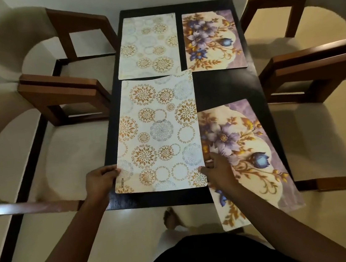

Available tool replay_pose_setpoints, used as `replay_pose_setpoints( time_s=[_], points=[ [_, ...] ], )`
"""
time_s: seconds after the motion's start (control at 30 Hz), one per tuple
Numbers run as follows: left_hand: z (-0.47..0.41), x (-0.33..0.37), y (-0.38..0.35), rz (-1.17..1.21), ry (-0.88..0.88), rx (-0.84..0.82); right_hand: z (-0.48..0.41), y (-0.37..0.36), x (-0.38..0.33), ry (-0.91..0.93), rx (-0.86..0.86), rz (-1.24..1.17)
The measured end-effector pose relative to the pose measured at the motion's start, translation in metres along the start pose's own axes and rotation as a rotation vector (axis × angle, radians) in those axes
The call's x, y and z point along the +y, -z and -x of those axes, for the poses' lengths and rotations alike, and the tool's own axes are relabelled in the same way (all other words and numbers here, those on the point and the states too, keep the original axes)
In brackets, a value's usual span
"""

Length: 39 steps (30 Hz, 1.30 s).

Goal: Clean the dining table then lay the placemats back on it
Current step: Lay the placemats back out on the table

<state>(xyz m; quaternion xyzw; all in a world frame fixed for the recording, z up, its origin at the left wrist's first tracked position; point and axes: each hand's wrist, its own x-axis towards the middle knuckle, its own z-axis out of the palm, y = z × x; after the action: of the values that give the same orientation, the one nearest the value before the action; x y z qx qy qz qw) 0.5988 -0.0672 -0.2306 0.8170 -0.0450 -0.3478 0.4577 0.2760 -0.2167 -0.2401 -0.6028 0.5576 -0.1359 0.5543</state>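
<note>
Placemats lie on the dark dining table. At the near left is a white placemat with gold circles. My left hand pinches its near left edge and my right hand pinches its near right edge. Its far end overlaps a second gold-circle placemat at the far left. A purple-flower placemat sits flat at the far right. Another purple-flower placemat lies skewed at the near right, its near end hanging over the table's front edge, partly under my right hand.
Wooden chairs with pale cushions flank the table, two on the left and two on the right. A bare foot stands on the pale floor just in front of the table.
</note>
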Motion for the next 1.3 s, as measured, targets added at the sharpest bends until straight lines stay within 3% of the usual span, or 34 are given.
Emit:
replay_pose_setpoints(
  time_s=[0.3,0.5,0.73,1.3],
  points=[
    [-0.059,-0.002,0.018,-0.023,0.041,-0.038,-0.029,-0.059,-0.004,-0.161,0.051,-0.016],
    [-0.070,-0.010,0.029,-0.049,0.056,-0.078,-0.041,-0.060,0.031,-0.226,0.110,-0.051],
    [-0.073,-0.013,0.029,-0.045,0.072,-0.117,-0.056,-0.055,0.061,-0.188,0.132,-0.015],
    [-0.079,-0.020,0.026,-0.053,0.085,-0.101,-0.043,-0.058,0.038,-0.206,0.162,0.048]
  ],
)
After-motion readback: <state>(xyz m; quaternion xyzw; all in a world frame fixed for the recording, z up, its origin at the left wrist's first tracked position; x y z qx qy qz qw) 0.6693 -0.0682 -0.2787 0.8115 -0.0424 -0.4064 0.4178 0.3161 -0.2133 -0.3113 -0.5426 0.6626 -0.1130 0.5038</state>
